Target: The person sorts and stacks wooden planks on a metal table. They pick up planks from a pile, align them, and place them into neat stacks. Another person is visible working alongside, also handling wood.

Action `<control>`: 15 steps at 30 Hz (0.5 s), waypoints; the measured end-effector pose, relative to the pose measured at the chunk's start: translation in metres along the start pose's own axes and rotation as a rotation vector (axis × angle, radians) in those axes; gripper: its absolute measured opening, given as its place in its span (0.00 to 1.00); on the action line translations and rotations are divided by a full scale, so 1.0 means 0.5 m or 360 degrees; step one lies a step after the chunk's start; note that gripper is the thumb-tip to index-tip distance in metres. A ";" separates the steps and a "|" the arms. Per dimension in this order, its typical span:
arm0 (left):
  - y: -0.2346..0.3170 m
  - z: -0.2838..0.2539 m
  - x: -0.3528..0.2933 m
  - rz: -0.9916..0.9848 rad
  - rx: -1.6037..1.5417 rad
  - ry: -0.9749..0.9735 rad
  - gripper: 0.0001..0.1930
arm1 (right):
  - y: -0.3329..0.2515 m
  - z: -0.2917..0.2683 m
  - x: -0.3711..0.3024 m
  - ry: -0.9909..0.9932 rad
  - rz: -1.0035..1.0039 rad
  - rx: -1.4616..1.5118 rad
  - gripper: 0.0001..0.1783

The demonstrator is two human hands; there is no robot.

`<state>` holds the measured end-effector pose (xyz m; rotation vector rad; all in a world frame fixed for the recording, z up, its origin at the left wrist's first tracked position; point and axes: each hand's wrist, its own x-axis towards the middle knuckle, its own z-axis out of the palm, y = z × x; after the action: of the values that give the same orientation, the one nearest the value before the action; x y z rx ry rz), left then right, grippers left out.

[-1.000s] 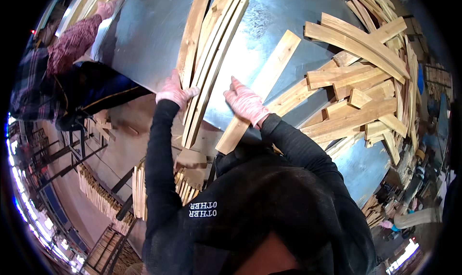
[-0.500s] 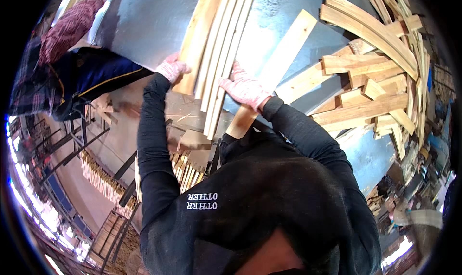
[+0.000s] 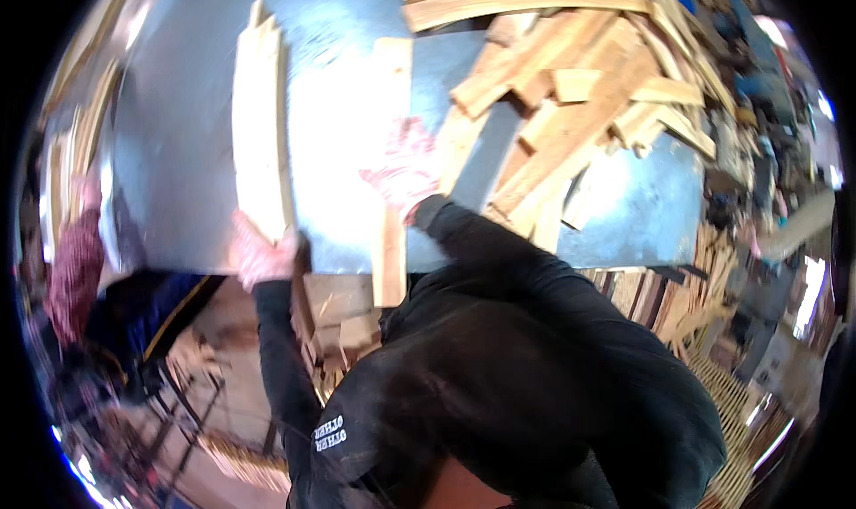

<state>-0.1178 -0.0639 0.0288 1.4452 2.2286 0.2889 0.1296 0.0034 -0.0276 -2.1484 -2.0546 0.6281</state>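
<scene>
Your gloved left hand (image 3: pixel 260 255) grips the near end of the pale wooden slat bundle (image 3: pixel 260 130), while your right hand (image 3: pixel 403 168) lies flat on a single long wooden slat (image 3: pixel 390 250).

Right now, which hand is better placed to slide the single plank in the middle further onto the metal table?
The right hand: it already rests on the single plank. The left hand is busy at the near end of the bundle of slats.

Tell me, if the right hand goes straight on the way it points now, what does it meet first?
Probably the loose wooden slats piled up and to its right. The right hand rests on a single plank, though blur makes depth unsure.
</scene>
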 end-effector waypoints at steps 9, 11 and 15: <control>0.106 0.040 -0.044 0.0800 -0.0566 0.0478 0.43 | 0.017 -0.175 0.094 -0.0183 -0.0173 0.2887 0.31; 0.209 0.075 -0.087 0.0446 -0.1109 -0.0728 0.40 | 0.044 -0.292 0.094 -0.0505 -0.0467 0.3302 0.31; 0.432 0.141 -0.211 0.0450 -0.1903 -0.1192 0.30 | 0.190 -0.441 0.093 -0.0441 -0.0709 0.2739 0.30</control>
<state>0.1262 -0.0727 0.0854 0.9025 0.8918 0.8223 0.2981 0.0865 0.1291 -0.5866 -0.9797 1.7011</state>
